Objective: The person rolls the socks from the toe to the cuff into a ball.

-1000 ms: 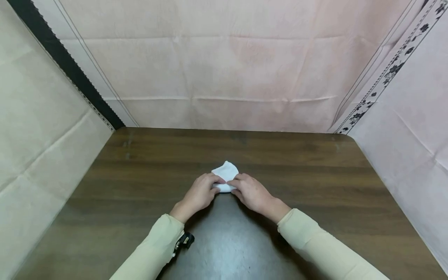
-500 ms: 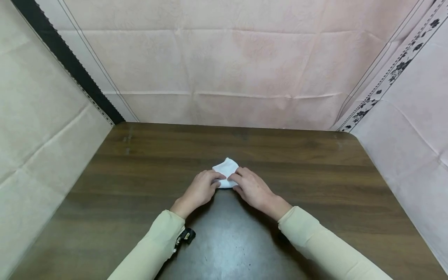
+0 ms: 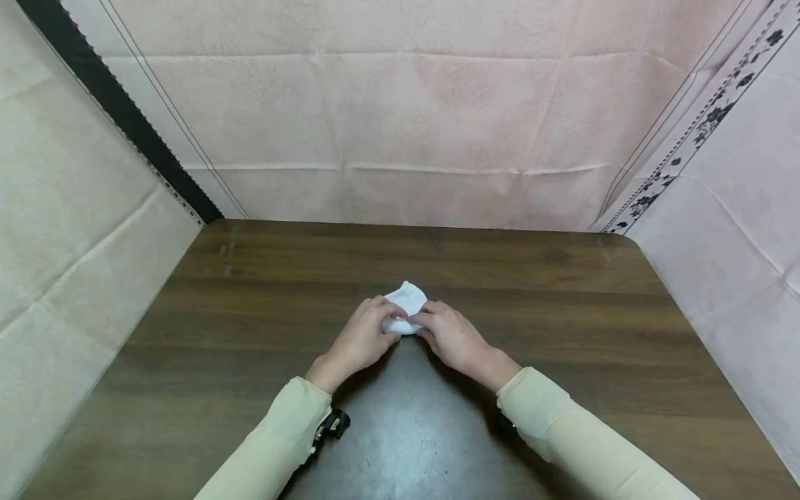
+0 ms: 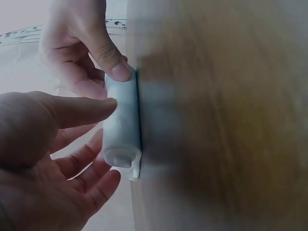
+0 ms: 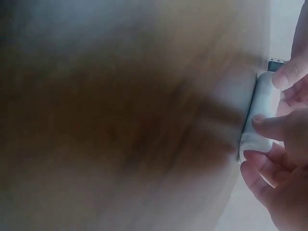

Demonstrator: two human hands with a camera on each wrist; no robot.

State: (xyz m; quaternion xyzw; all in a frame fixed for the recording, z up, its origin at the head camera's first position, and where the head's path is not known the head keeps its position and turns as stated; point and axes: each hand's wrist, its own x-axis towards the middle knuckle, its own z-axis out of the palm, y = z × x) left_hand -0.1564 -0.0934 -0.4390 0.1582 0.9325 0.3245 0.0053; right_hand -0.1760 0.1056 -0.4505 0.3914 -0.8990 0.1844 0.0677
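Observation:
A small white cloth [image 3: 409,297] lies mid-table with its near side rolled up and its pointed far end flat. In the left wrist view the rolled part [image 4: 122,122] is a smooth tube, its coiled end facing the camera. My left hand [image 3: 361,335] holds the roll's left end, thumb on the near side and fingers curving behind. At the other end my right hand [image 3: 455,339] grips it with the thumb on the near face. Seen from the right wrist, the roll [image 5: 262,98] rests close on the tabletop between both thumbs.
The brown wooden table [image 3: 250,305] spreads around the hands. Pale cloth hangings [image 3: 400,125] stand behind it and on both sides. A black wrist device [image 3: 334,422] shows under the left sleeve.
My left hand has shifted slightly to the right and its fingers have moved further over the cloth. The right hand stays almost where it was. The head view has tilted a little.

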